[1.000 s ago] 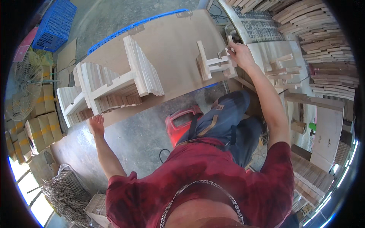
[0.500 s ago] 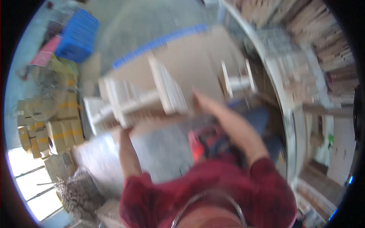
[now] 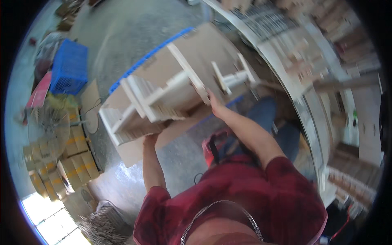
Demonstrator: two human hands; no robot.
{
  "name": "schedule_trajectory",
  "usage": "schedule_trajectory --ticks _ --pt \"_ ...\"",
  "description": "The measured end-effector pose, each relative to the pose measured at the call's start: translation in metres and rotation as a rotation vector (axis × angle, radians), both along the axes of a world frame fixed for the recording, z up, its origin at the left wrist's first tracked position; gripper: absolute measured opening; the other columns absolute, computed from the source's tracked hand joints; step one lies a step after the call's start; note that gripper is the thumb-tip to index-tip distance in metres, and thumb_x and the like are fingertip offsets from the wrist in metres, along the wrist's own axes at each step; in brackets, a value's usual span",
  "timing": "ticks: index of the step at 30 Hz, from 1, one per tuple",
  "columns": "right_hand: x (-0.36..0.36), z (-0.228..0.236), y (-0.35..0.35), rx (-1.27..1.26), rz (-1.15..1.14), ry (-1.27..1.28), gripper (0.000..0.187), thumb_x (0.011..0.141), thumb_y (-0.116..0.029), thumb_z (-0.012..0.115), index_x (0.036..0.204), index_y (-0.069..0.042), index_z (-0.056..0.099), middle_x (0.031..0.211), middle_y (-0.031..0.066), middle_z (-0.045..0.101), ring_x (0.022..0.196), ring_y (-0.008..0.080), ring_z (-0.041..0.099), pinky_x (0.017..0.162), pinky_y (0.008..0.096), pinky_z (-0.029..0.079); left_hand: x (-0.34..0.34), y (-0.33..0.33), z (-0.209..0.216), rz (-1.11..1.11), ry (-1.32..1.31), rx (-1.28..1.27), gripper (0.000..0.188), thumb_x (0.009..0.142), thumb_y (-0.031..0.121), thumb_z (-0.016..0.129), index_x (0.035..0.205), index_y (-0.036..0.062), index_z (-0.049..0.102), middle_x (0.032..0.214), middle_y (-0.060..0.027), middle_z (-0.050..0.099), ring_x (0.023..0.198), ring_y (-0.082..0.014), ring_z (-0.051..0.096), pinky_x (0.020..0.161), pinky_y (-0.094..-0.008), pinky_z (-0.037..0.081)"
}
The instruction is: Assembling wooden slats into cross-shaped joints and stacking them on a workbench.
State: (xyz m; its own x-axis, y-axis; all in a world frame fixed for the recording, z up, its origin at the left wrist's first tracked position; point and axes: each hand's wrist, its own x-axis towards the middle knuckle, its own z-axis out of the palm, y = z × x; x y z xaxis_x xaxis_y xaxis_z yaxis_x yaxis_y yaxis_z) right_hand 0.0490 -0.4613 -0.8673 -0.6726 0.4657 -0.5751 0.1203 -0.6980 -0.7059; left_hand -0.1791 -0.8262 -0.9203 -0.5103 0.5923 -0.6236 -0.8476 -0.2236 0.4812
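Observation:
A row of white wooden pieces (image 3: 159, 98) lies across a brown board-topped table (image 3: 204, 45), slats stacked close together with longer boards standing out between them. My right hand (image 3: 213, 103) is closed at the near end of a long white board (image 3: 185, 67), with its thumb side showing. Below the left part of the row, my left hand (image 3: 151, 139) touches the near edge of the stacked slats (image 3: 141, 132); its fingers are hidden by the wood. A separate white wooden H-shaped frame (image 3: 234, 77) rests to the right of my right hand.
A blue strip (image 3: 151, 59) runs along the table's far edge. To the left stand a blue crate (image 3: 69, 67), a fan (image 3: 49, 122) and stacked cartons (image 3: 75, 167). A bench (image 3: 286, 81) with wood pieces curves along the right. A red object (image 3: 210, 149) is near my waist.
The view has turned, so the table and wood look more tilted. My right hand, earlier beside the long board, is now at its near end. My left hand stays at the slats' near edge.

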Motion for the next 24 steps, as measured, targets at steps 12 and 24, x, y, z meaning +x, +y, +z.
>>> schedule_trajectory --ticks 12,24 --pt "0.106 0.109 -0.01 0.528 0.286 -0.367 0.033 0.096 -0.024 0.055 0.12 -0.003 0.066 0.113 0.0174 0.068 0.111 0.0326 0.062 0.091 0.0442 0.048 0.052 0.042 0.09 -0.051 0.13 -0.06 0.07 0.096 0.06 0.048 0.149 0.0146 0.042 0.15 -0.0112 0.046 0.136 -0.0369 0.043 0.107 -0.0625 0.038" --pt "0.095 0.139 0.144 1.797 0.708 -0.633 0.029 0.078 -0.005 0.068 0.107 -0.008 0.067 0.117 0.0087 0.061 0.114 0.0322 0.056 0.093 0.0415 0.054 0.05 0.069 0.097 0.012 0.062 -0.12 0.073 0.096 0.063 0.042 0.152 0.016 0.036 0.156 -0.0124 0.039 0.14 -0.0399 0.039 0.11 -0.0679 0.032"
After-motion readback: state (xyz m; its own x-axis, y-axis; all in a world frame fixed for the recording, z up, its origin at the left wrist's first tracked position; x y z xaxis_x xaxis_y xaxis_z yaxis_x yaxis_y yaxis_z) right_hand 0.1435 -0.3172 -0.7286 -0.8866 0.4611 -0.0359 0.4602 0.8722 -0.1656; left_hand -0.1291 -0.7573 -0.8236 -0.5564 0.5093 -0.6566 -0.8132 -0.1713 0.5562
